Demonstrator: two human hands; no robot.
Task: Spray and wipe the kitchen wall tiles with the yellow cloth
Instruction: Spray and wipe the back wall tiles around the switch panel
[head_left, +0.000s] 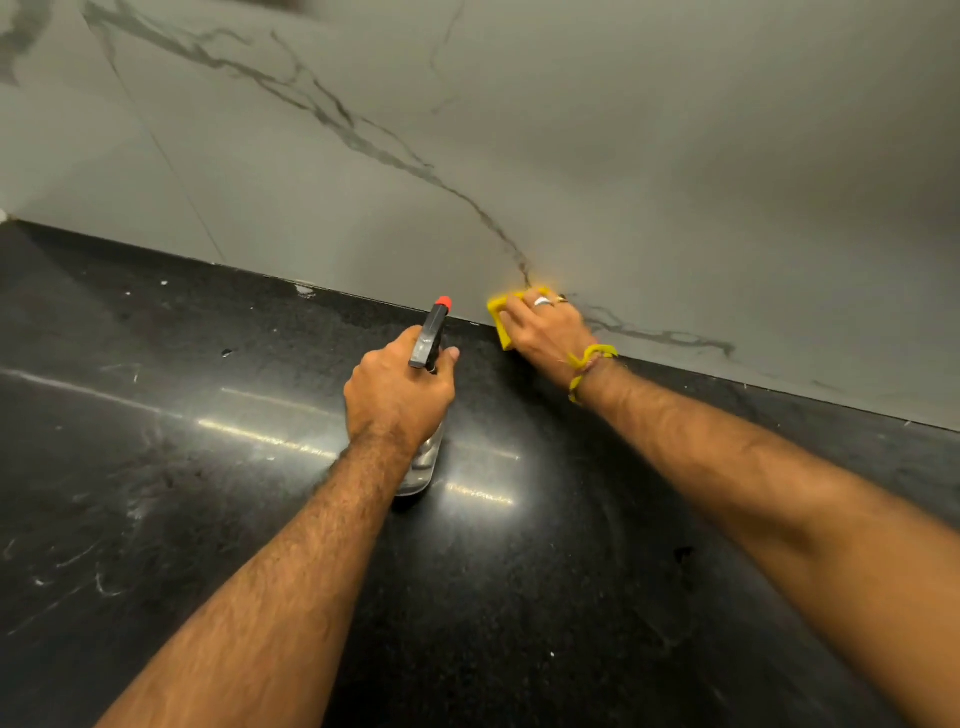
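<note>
My left hand (397, 392) grips a clear spray bottle (422, 460) by its black trigger head, whose red nozzle (443, 302) points at the wall. The bottle stands on or just above the black counter. My right hand (545, 327) presses a folded yellow cloth (500, 317) flat against the bottom of the grey marble-veined wall tiles (571, 156), right where wall meets counter. Most of the cloth is hidden under the hand. Rings and a yellow wrist thread show on that hand.
A glossy black stone counter (156, 467) fills the lower view, with light glare and white specks on it. A vertical tile joint (171, 166) runs down the wall at the left. Dark veins cross the tile diagonally.
</note>
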